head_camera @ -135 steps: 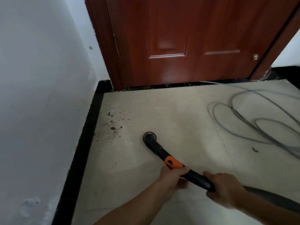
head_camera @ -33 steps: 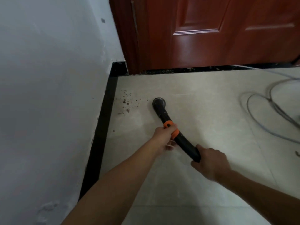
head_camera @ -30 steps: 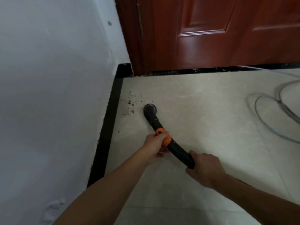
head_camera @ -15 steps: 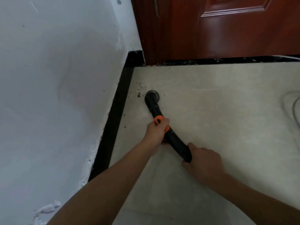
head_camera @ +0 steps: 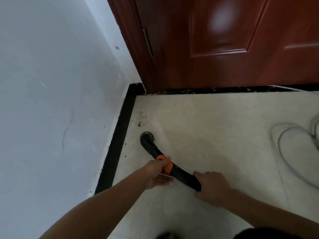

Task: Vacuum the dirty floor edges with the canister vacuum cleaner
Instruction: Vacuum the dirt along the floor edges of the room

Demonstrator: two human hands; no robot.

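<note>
1 vacuum wand [head_camera: 151,149], black, w/ 1 orange band [head_camera: 166,163] about midway along the visible part. It slants from lower R up to upper L across the beige tile floor [head_camera: 215,128]. 1 round nozzle [head_camera: 147,135] at its far end sits down at the floor, near the black baseboard [head_camera: 119,144] but apart from it.

2 hands on the wand. Left hand [head_camera: 158,173] grips at the orange band, thumb over the top, fingers curled under. Right hand [head_camera: 211,187] is wrapped round the black tube further back, fingers closed on it; the tube's rear end is hidden under that hand.

Dirt: 1 main patch of dark crumbs [head_camera: 140,119] just ahead of the nozzle, btwn it and the corner; not touching the nozzle. Specks too small to count exactly. A few stray specks lie along the baseboard, L of the nozzle.

White wall [head_camera: 51,100] on L. 1 red-brown door [head_camera: 224,49] ahead, 1 hinge [head_camera: 148,42] on its L edge, 1 black threshold strip [head_camera: 224,90] below it w/ light bits of debris on it. Grey cable [head_camera: 283,152] at far R, well apart from the wand: at least 2 loops, blurred, rest cut off by the frame edge.
</note>
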